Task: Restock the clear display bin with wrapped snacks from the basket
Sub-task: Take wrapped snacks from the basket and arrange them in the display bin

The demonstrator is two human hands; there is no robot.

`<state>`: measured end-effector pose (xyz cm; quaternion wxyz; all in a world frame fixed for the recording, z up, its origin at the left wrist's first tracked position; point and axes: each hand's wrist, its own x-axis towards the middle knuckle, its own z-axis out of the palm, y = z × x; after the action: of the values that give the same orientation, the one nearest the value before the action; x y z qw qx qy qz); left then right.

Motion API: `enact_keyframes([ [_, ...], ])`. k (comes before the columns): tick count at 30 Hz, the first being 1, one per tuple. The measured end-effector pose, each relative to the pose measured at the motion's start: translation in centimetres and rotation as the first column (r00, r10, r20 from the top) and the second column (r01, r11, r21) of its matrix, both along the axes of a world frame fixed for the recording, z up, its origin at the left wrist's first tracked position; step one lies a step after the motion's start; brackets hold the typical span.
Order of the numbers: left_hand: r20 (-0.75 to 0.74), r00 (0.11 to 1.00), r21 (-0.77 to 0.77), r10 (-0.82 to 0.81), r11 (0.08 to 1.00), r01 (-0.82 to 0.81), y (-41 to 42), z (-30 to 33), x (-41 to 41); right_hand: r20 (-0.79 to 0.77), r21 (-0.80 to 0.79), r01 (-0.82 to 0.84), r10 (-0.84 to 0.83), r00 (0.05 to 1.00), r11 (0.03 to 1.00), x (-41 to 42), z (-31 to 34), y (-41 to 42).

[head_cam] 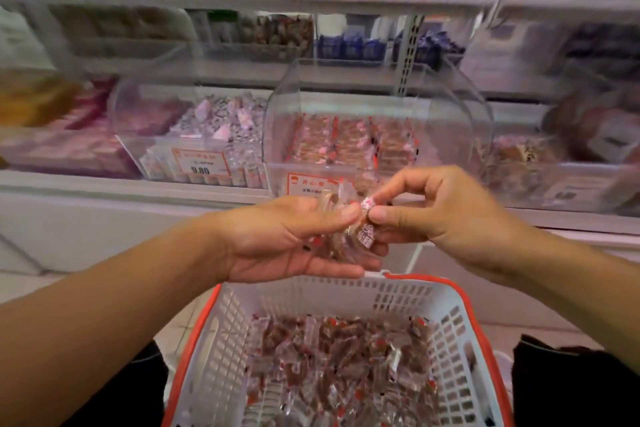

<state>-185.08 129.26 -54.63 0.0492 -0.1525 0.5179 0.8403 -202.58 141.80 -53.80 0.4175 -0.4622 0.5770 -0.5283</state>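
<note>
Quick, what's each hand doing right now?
Left hand: holding a stack of wrapped snacks.
Right hand: pinching the top snack's wrapper end.

Left hand [284, 239]: palm up, cradling a small stack of wrapped snacks [341, 239].
Right hand [440, 215]: at 3 o'clock of the left, pinching the top wrapper's end.
Basket [221, 340]: at 6 o'clock, white with orange rim, holding many snacks.
Clear display bin [374, 121]: at 12 o'clock on the shelf, partly filled in rows.
Price label [202, 163]: at 10 o'clock, reads 9.80.
</note>
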Motion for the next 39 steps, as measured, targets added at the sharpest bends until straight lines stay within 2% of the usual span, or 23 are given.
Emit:
enact_keyframes([
  [2, -0.011, 1.0, -0.1, 0.002, 0.995, -0.004, 0.1, 0.3, -0.6, -0.13, -0.053, 0.006, -0.013, 0.991, 0.999, 0.2, 0.3, -0.4],
  [4, -0.013, 1.0, -0.293, -0.002, 0.956, -0.002, -0.2, 0.6, -0.9, -0.313, -0.092, 0.019, -0.047, 0.948, 0.996, 0.1, 0.4, -0.9],
  [6, 0.011, 0.999, -0.529, -0.048, 0.847, 0.046, -0.3, 0.9, -0.9, -0.446, -0.069, -0.025, -0.009, 0.895, 0.997, 0.2, 0.5, -1.1],
  [8, 0.03, 0.999, -0.643, -0.039, 0.764, 0.05, -0.4, 1.1, -1.2, -0.554, -0.058, -0.133, 0.079, 0.829, 0.989, 0.2, 0.8, -1.2],
  [12, 0.037, 0.999, -0.705, 0.029, 0.709, 0.005, -0.1, 1.7, -1.9, -0.745, -0.027, -0.274, 0.163, 0.647, 0.961, 0.0, 2.4, -1.3],
  [15, 0.024, 0.999, -0.716, 0.032, 0.698, -0.005, -0.4, 2.8, -1.8, -0.852, -0.067, -0.323, 0.115, 0.511, 0.944, -0.4, 4.3, -1.5],
  [17, -0.035, 0.992, -0.641, 0.124, 0.759, -0.118, -1.4, 4.1, -1.8, -0.849, -0.096, -0.307, 0.082, 0.521, 0.947, -1.5, 6.0, -2.1],
  [18, -0.08, 0.975, -0.561, 0.209, 0.799, -0.217, -2.2, 4.8, -2.1, -0.826, -0.097, -0.256, 0.066, 0.56, 0.962, -2.4, 7.1, -2.6],
  [19, -0.126, 0.938, -0.496, 0.324, 0.798, -0.343, -3.1, 5.3, -2.3, -0.8, -0.096, -0.175, 0.029, 0.599, 0.98, -3.6, 8.1, -3.3],
  [20, -0.181, 0.877, -0.498, 0.445, 0.728, -0.472, -4.0, 5.7, -2.6, -0.79, -0.081, -0.078, -0.016, 0.613, 0.994, -4.9, 8.9, -4.3],
  [21, -0.255, 0.809, -0.589, 0.53, 0.578, -0.564, -4.9, 5.7, -2.9, -0.824, -0.044, 0.02, -0.048, 0.564, 0.999, -6.2, 9.4, -5.4],
  [22, -0.341, 0.765, -0.717, 0.547, 0.375, -0.588, -5.6, 5.3, -3.1, -0.895, 0.008, 0.104, -0.04, 0.444, 0.994, -7.3, 9.5, -6.6],
  [23, -0.409, 0.772, -0.822, 0.487, 0.17, -0.543, -6.1, 4.8, -3.2, -0.956, 0.067, 0.177, 0.012, 0.294, 0.982, -8.1, 9.1, -7.7],
  [24, -0.425, 0.817, -0.886, 0.39, 0.005, -0.464, -6.2, 4.3, -3.4, -0.983, 0.123, 0.235, 0.086, 0.163, 0.964, -8.5, 8.4, -8.7],
  [25, -0.394, 0.871, -0.919, 0.292, -0.114, -0.378, -6.3, 3.7, -3.5, -0.985, 0.173, 0.28, 0.159, 0.073, 0.944, -8.6, 7.4, -9.6],
  [26, -0.341, 0.914, -0.932, 0.218, -0.205, -0.299, -6.1, 3.2, -3.7, -0.975, 0.216, 0.313, 0.22, 0.021, 0.925, -8.6, 6.5, -10.4],
  [28, -0.256, 0.955, -0.919, 0.152, -0.344, -0.192, -5.8, 2.6, -3.7, -0.957, 0.258, 0.363, 0.289, -0.033, 0.895, -8.5, 5.1, -11.5],
  [30, -0.23, 0.962, -0.893, 0.144, -0.423, -0.15, -5.7, 2.2, -3.6, -0.941, 0.307, 0.377, 0.338, -0.017, 0.874, -8.6, 4.3, -12.4],
  [32, -0.218, 0.966, -0.891, 0.143, -0.432, -0.137, -5.7, 2.0, -3.4, -0.923, 0.372, 0.367, 0.383, 0.047, 0.852, -8.6, 3.6, -13.0],
  [34, -0.234, 0.963, -0.889, 0.136, -0.43, -0.156, -5.8, 1.7, -3.3, -0.914, 0.394, 0.373, 0.399, 0.067, 0.84, -8.5, 3.0, -13.3],
  [39, -0.249, 0.96, -0.854, 0.131, -0.496, -0.154, -5.7, 1.4, -3.5, -0.931, 0.313, 0.387, 0.361, -0.058, 0.867, -8.1, 2.5, -13.2],
])
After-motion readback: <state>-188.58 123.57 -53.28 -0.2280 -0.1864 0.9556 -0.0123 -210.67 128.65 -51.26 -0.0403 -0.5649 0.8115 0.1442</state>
